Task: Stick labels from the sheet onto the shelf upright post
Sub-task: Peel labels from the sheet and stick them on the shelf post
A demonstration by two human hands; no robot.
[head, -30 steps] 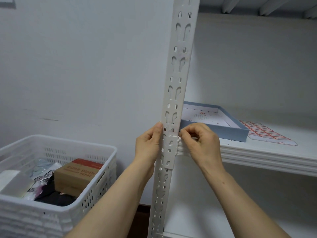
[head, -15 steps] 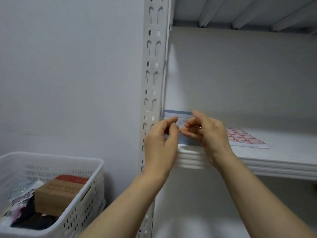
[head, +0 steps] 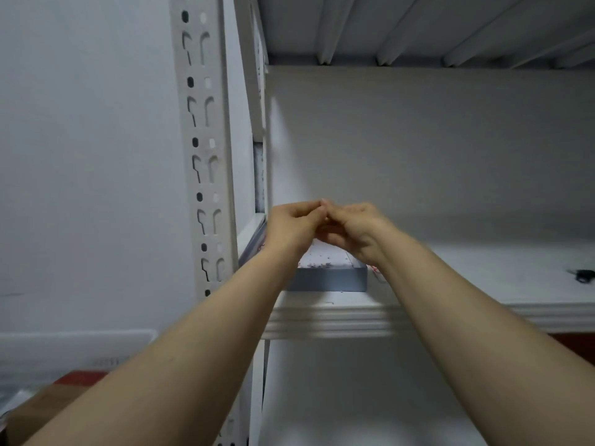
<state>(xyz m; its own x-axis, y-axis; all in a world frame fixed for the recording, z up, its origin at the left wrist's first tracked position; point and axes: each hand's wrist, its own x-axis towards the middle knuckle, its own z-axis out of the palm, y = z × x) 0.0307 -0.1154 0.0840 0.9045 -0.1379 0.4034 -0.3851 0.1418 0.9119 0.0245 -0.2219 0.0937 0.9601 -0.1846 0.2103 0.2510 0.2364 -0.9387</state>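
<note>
My fingers (head: 317, 206) are curled on both sides, and the tips of the two sets meet at one point. From here I cannot tell whether a label is pinched between them, because the knuckles hide that spot.

My left hand (head: 294, 228) and right hand (head: 354, 231) sit knuckle to knuckle, backs turned toward the camera. Both are raised over the tray (head: 325, 282) and neither touches it. Both forearms reach up from the bottom of the view.

The tray is blue-grey and shallow. It lies on the shelf (head: 338, 317) with its left end against the shelf's left side, and small dark specks dot its pale floor.

I can see only a sliver of the sheet (head: 375, 271). It shows as red and white at the tray's right front corner, flat on the shelf, and the rest is hidden behind my right wrist.

The post (head: 206, 130) stands upright to the left of my hands, well apart from them. It is white and punched with paired slots and round holes, and I cannot make out a label on the part in view.

Far right on the shelf lies a small dark object (head: 582, 275), too blurred to name. Lower left, beside the post, a white basket (head: 74, 342) holds a cardboard box (head: 48, 403) with a red top edge.
</note>
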